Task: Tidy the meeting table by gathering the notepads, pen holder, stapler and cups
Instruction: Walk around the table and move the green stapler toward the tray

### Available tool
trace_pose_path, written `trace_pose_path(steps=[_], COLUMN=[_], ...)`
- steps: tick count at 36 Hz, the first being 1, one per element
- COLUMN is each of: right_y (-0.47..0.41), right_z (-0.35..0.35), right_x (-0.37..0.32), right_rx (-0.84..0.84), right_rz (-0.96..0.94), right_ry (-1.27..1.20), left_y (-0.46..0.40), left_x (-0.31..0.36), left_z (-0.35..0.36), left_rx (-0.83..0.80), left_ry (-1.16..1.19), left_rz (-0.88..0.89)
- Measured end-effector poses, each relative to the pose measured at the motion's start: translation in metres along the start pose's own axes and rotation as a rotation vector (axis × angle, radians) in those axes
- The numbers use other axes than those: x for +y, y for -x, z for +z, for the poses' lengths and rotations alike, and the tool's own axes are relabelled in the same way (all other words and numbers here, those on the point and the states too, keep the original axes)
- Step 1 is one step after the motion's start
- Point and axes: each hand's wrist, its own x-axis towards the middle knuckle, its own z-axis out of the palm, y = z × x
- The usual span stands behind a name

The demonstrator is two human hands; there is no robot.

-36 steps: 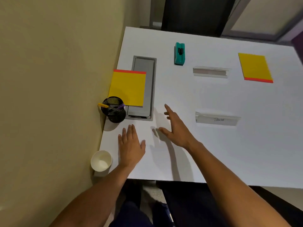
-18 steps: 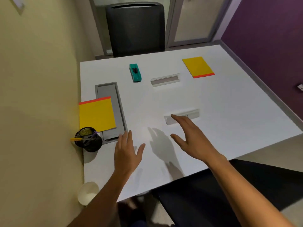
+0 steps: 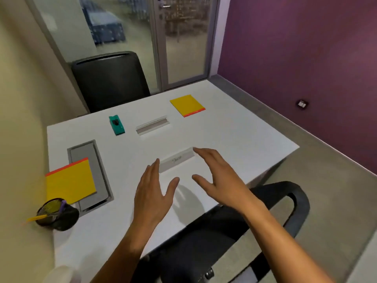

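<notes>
Stapler (image 3: 116, 125) | long axis runs toward far edge | flat on table (image 3: 234, 135)

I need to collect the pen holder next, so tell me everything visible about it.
The pen holder is a round cup of black wire mesh, upright at the table's near left corner beside the wall. A yellow pen juts out leftward and a purple one stands inside. No hand touches it; a yellow notepad lies just behind.

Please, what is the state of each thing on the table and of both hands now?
left hand: open, holds nothing
right hand: open, holds nothing
near name plate: standing, between the hands
stapler: closed, untouched
near notepad: closed, partly over grey panel
pen holder: upright, pens inside
</notes>
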Motion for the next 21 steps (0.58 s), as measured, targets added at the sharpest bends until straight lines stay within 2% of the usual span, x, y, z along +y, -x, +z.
trace_pose_path(steps=[10, 21], right_y=[0.078, 0.196], right_z=[-0.089, -0.171], right_x=[0.059, 0.132], right_rx=[0.221, 0.476], right_rz=[0.105, 0.285], right_ry=[-0.084, -0.14], left_y=[0.023, 0.063], left_x=[0.117, 0.238], left_z=[0.046, 0.117], left_rx=[-0.15, -0.286], left_ry=[0.112, 0.11], left_rz=[0.18, 0.406])
